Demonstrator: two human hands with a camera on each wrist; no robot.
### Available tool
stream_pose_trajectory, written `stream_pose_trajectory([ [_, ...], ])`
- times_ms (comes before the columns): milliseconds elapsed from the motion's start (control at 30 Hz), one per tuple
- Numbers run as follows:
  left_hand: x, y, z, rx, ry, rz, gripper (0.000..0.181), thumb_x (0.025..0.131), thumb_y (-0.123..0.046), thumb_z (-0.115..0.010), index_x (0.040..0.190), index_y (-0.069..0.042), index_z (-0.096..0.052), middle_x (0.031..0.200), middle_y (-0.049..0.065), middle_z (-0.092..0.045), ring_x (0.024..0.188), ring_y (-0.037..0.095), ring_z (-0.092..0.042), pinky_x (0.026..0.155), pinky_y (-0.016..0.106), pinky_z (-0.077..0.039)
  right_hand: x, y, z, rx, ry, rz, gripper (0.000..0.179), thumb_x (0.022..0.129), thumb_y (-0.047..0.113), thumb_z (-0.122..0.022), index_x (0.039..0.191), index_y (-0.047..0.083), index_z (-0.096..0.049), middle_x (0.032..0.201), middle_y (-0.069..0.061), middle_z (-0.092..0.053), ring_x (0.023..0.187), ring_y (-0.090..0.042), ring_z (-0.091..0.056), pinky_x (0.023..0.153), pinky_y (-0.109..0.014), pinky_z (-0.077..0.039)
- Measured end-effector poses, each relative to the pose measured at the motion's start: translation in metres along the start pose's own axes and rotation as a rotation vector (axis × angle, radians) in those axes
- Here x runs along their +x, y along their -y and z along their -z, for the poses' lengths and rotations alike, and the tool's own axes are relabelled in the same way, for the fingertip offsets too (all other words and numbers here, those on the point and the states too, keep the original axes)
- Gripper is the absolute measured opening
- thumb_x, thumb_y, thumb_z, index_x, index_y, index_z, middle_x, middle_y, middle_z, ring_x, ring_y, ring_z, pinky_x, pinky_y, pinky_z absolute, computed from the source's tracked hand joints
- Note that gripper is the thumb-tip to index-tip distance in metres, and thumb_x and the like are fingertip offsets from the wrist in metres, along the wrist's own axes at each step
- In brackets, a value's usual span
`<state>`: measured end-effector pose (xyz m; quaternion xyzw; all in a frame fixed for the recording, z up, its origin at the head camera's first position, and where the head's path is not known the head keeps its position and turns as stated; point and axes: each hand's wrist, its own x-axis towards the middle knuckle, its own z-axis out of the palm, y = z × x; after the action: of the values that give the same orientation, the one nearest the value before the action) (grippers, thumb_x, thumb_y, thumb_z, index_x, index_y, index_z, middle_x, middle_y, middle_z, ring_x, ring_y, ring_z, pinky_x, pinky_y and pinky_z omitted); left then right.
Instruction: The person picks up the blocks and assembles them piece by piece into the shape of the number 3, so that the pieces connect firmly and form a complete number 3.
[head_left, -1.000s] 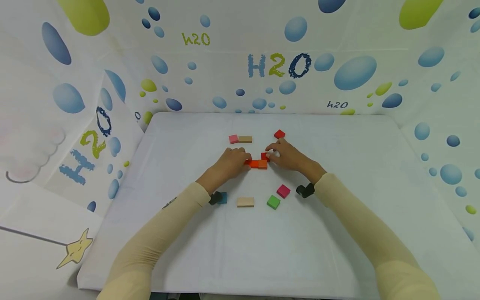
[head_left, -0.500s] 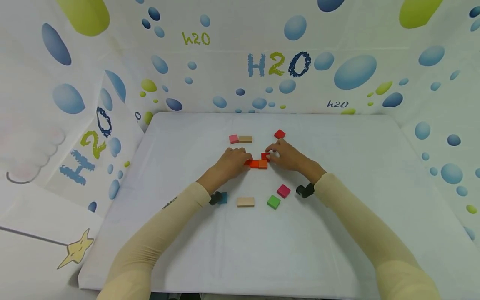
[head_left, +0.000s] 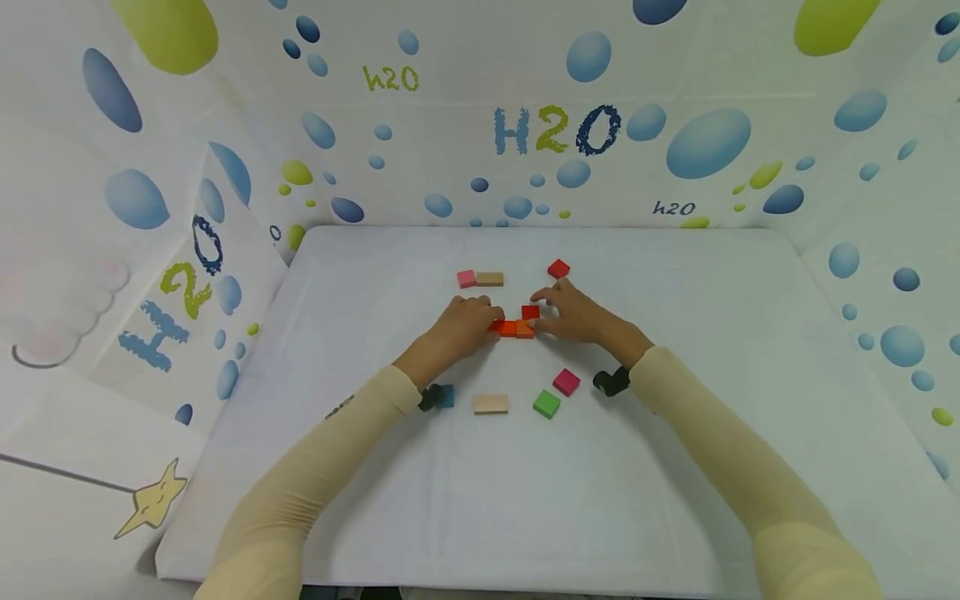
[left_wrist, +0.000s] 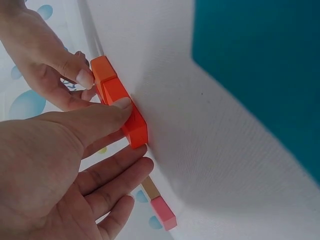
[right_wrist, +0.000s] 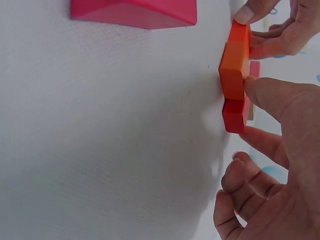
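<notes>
Toward the back middle of the table lies a row of small blocks: an orange block (head_left: 525,330) at the right end, then orange-red ones. My left hand (head_left: 467,323) pinches the left-end orange-red block (left_wrist: 136,131), thumb on its near face and index finger behind. A red block (head_left: 530,312) sits right behind the orange one. My right hand (head_left: 576,312) has its thumb tip against the orange block and its index fingertip at the end of the red block (right_wrist: 235,116). Its other fingers are loosely bent with nothing in them.
Behind lie a pink block (head_left: 467,278), a tan block (head_left: 491,279) and another red block (head_left: 558,268). Nearer are a blue block (head_left: 446,396), a light wooden block (head_left: 491,405), a green block (head_left: 547,404) and a crimson block (head_left: 566,382) on the white tabletop (head_left: 480,508).
My right thumb has slid from the red block toward me onto the orange block, leaving more of the red one showing. My left hand has stayed on its block.
</notes>
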<state>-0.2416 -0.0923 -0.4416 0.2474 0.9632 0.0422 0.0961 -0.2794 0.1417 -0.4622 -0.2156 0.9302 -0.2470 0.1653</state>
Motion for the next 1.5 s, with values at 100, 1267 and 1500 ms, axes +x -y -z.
stream_pose_trajectory([
  [100,0.000,0.000,0.000,-0.003,-0.004,-0.004,0.038,0.100,-0.029,-0.075,0.135,-0.014,-0.071,0.117,0.009,-0.071,0.113,0.024,-0.062,0.106,0.046,-0.048,0.000,0.000,-0.001,0.007,-0.004,0.005,0.053,0.101,0.036,-0.071,0.147,0.014,-0.058,0.133,-0.016,-0.051,0.119,-0.029,-0.057,0.094,-0.042,-0.058],
  [1267,0.000,0.010,-0.007,-0.025,0.003,-0.004,0.042,0.099,-0.030,-0.077,0.137,-0.015,-0.069,0.119,0.008,-0.068,0.114,0.023,-0.060,0.106,0.043,-0.046,0.011,-0.018,0.026,-0.022,-0.225,-0.141,0.042,0.107,0.028,-0.061,0.141,0.004,-0.058,0.130,-0.023,-0.055,0.118,-0.037,-0.058,0.099,-0.050,-0.057],
  [1500,-0.002,0.007,-0.004,-0.017,0.014,0.002,0.044,0.099,-0.030,-0.076,0.139,-0.014,-0.067,0.124,0.009,-0.068,0.118,0.024,-0.061,0.109,0.045,-0.046,0.019,-0.023,0.040,-0.006,-0.234,-0.221,0.047,0.107,0.027,-0.061,0.146,0.002,-0.053,0.134,-0.024,-0.054,0.120,-0.039,-0.056,0.101,-0.052,-0.056],
])
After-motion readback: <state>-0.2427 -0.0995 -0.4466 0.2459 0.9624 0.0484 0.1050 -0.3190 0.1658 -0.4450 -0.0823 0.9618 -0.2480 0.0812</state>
